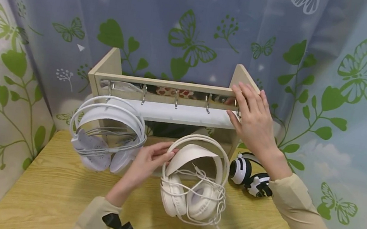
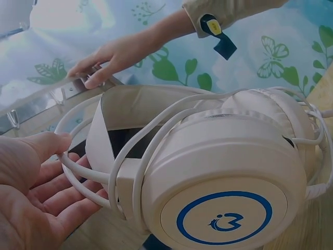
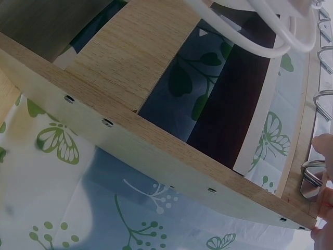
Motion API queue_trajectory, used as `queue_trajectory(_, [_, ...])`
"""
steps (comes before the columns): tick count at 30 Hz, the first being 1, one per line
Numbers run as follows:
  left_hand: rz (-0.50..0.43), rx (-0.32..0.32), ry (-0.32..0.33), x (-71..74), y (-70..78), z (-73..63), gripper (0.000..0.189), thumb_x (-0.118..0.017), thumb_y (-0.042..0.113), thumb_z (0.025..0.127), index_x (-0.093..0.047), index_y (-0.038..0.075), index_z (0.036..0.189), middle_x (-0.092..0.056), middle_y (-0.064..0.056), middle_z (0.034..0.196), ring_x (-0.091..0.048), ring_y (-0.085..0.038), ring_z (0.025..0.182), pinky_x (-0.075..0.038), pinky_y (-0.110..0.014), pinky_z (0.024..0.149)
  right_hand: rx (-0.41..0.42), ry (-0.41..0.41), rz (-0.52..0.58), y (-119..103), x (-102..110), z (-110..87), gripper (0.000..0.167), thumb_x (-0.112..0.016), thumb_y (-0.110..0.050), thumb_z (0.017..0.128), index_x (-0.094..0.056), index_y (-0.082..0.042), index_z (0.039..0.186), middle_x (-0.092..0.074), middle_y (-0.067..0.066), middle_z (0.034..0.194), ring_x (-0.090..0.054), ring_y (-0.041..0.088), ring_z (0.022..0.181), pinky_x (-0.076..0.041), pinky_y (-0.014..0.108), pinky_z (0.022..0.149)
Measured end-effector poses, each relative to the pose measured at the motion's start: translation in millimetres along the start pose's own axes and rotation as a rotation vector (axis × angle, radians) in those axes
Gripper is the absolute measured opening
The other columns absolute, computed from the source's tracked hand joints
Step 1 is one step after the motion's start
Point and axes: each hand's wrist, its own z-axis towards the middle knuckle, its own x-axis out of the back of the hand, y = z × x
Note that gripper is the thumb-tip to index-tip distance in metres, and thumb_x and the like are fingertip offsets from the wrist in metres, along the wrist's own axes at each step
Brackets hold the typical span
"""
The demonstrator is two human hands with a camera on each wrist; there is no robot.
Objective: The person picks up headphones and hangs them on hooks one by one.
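Note:
My left hand (image 1: 149, 160) pinches the headband of cream over-ear headphones (image 1: 172, 197) between thumb and fingers, in front of a wooden rack (image 1: 166, 83). Their thin cable is looped around the ear cups, and one cup shows a blue ring in the left wrist view. At the rack's top right end, my right hand (image 1: 255, 116) grips the corner, fingers over the upper edge and thumb by the last hook (image 3: 312, 174). Another white pair of headphones (image 1: 96, 157) hangs at the left end of the rack, its cable wound across it.
Several metal hooks line the rack's front rail, among them a middle hook (image 1: 176, 100). Black-and-white headphones (image 1: 240, 171) lie on the wooden table (image 1: 53, 190), right of the rack. A butterfly-patterned curtain (image 1: 154, 20) surrounds the back and sides.

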Motion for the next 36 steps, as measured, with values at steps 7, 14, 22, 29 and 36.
queue_trajectory(7, [0.004,-0.01,0.014,1.4,7.2,0.6,0.039,-0.061,0.009,0.102,-0.058,-0.003,0.139,-0.067,-0.022,0.129,-0.068,-0.027,0.114,-0.059,-0.028,0.084,0.008,-0.028,-0.013,1.0,0.6,-0.2,0.068,-0.071,-0.02,0.095,-0.04,-0.006,0.154,-0.043,0.019,0.154,-0.037,0.036,0.145,-0.016,0.05,0.125])
queue_trajectory(14, [-0.008,-0.016,0.042,1.6,14.4,1.5,0.038,-0.062,0.006,0.101,-0.058,-0.005,0.137,-0.067,-0.024,0.128,-0.07,-0.023,0.11,-0.059,-0.028,0.083,0.008,-0.016,-0.008,1.4,0.2,-0.4,0.071,-0.075,-0.018,0.092,-0.041,-0.007,0.154,-0.044,0.018,0.154,-0.039,0.035,0.145,-0.018,0.051,0.125])
queue_trajectory(22, [-0.004,-0.027,0.038,4.6,18.8,1.5,0.039,-0.062,0.009,0.102,-0.058,-0.003,0.139,-0.067,-0.023,0.128,-0.07,-0.025,0.111,-0.059,-0.029,0.084,0.014,-0.017,-0.011,2.1,0.1,-0.3,0.071,-0.074,-0.018,0.093,-0.04,-0.007,0.154,-0.043,0.018,0.154,-0.039,0.035,0.144,-0.018,0.051,0.125])
queue_trajectory(29, [-0.014,-0.014,0.045,4.1,22.8,0.3,0.04,-0.062,0.008,0.101,-0.058,-0.002,0.139,-0.067,-0.023,0.128,-0.069,-0.024,0.111,-0.059,-0.029,0.084,0.009,-0.014,-0.009,1.9,-1.1,-0.2,0.072,-0.075,-0.017,0.092,-0.041,-0.008,0.154,-0.044,0.017,0.154,-0.039,0.034,0.145,-0.018,0.051,0.124])
queue_trajectory(36, [-0.039,-0.028,0.054,5.1,29.6,-1.0,0.039,-0.06,0.004,0.102,-0.056,-0.004,0.139,-0.065,-0.025,0.13,-0.07,-0.014,0.107,-0.059,-0.027,0.083,0.007,-0.023,-0.013,2.0,-0.2,0.0,0.072,-0.075,-0.018,0.092,-0.04,-0.007,0.154,-0.044,0.018,0.154,-0.038,0.035,0.144,-0.018,0.051,0.125])
